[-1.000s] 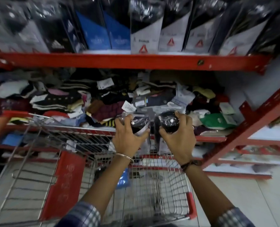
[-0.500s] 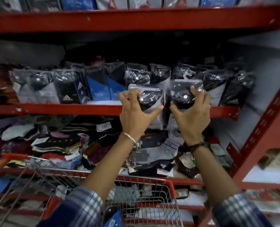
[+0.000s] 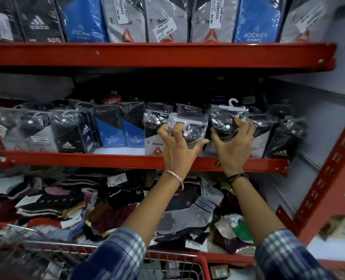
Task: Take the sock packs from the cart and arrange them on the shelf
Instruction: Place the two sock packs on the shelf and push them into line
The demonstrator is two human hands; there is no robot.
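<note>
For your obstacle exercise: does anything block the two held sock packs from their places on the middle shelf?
Nothing visible does. The left hand and right hand hold sock packs already at the middle shelf, among the standing row.

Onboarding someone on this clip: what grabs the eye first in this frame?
Two bare hands at centre, the left hand and right hand, each pressing a clear sock pack into the row on the middle red shelf. Above, big Jockey and Reebok packs line the top shelf. Below, a jumble of loose socks fills the lower shelf, with the cart rim at the bottom edge.
</note>
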